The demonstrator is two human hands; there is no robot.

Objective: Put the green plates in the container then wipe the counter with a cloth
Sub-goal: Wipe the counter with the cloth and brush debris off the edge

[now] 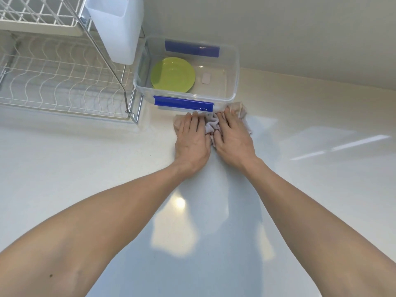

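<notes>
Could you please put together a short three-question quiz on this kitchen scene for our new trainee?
1. True or false: the green plates lie inside the clear container.
2. What do the left hand and right hand press onto the counter?
3. The dish rack stands: A) left of the container, B) right of it, C) on top of it.

Key: 1. True. 2. A bunched cloth, flat under both palms. 3. A.
</notes>
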